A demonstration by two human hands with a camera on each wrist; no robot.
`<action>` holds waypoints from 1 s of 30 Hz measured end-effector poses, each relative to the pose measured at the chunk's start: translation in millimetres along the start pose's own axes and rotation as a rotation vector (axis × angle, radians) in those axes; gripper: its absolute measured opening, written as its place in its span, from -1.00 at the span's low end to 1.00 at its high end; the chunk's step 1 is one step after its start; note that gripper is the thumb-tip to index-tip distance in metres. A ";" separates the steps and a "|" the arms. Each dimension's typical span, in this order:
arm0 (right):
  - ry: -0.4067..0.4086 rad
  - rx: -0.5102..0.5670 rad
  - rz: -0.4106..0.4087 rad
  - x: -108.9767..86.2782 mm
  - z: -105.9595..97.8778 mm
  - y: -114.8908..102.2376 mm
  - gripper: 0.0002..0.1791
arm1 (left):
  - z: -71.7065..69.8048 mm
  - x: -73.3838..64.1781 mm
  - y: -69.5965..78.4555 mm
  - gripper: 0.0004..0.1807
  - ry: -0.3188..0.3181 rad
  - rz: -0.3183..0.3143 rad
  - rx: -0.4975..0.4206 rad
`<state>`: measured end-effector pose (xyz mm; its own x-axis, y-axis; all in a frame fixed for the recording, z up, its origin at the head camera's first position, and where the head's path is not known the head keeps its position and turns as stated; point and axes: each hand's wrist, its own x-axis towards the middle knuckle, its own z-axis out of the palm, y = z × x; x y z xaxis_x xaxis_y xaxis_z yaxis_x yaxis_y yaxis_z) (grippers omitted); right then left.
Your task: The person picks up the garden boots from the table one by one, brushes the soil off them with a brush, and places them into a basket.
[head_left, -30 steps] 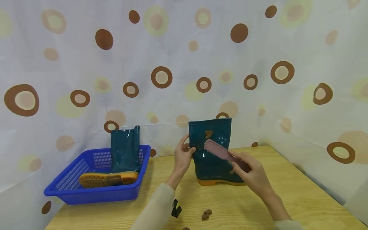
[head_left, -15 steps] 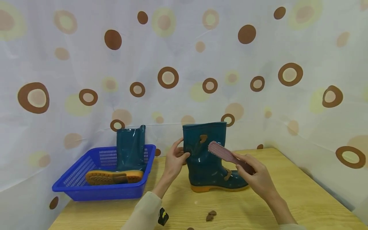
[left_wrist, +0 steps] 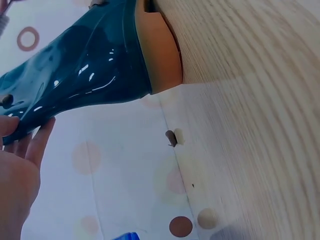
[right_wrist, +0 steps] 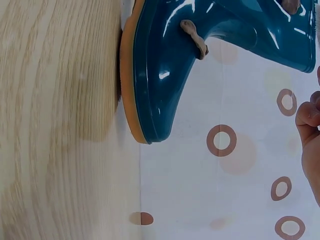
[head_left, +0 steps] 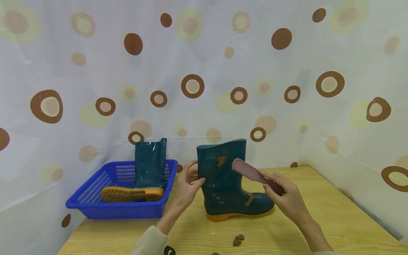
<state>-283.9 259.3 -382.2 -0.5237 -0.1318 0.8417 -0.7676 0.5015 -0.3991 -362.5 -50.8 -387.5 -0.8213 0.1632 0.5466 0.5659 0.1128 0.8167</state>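
On the wooden table (head_left: 271,233) I count one dark green boot (head_left: 223,187) upright on its orange sole, toe pointing right. From the head view I can make out two brown lumps stuck to it: one patch (head_left: 220,161) high on the shaft and one strip (head_left: 249,199) across the instep. My left hand (head_left: 186,186) grips the back of the shaft, thumb on the near side, fingers round behind. My right hand (head_left: 288,198) is wrapped round the handle of one pink brush (head_left: 247,169), its bristled head in front of the shaft; I cannot tell whether bristles and boot touch.

Well to the left sits one blue basket (head_left: 127,212) with one second boot (head_left: 149,164) inside, tipped so its sole faces me, shaft rising above the rim. Nearer me on the wood lie one small cluster of brown bits (head_left: 238,240), too bunched for a sure count, and one more fragment (head_left: 215,253), cut by the lower edge. Beside the left sleeve (head_left: 149,241), one small black object (head_left: 169,250) with a yellow mark shows in part.
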 end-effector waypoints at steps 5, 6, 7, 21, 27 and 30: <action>-0.018 0.052 -0.009 1.2 4.1 9.2 -0.47 | -12.2 -8.3 2.5 -0.35 0.014 -0.008 0.064; -0.023 0.064 -0.012 2.1 5.2 9.2 -0.47 | -14.2 -9.4 2.8 -0.35 0.015 -0.007 0.071; -0.028 0.076 -0.012 3.2 6.3 8.9 -0.47 | -15.7 -10.5 3.1 -0.34 0.015 -0.004 0.077; -0.044 0.083 -0.103 22.5 25.2 0.6 -0.44 | -30.4 -22.1 11.5 -0.27 -0.035 0.007 0.084; -0.049 0.101 -0.133 31.2 35.4 -1.2 -0.44 | -44.4 -24.2 9.2 -0.24 -0.052 0.012 0.110; -0.051 0.104 -0.138 34.5 39.3 -2.0 -0.45 | -49.7 -23.0 8.8 -0.23 -0.074 0.026 0.124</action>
<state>-314.9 220.1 -366.7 -0.4266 -0.2375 0.8727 -0.8661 0.3851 -0.3186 -342.1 -102.2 -383.7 -0.8016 0.2389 0.5481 0.5949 0.2276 0.7709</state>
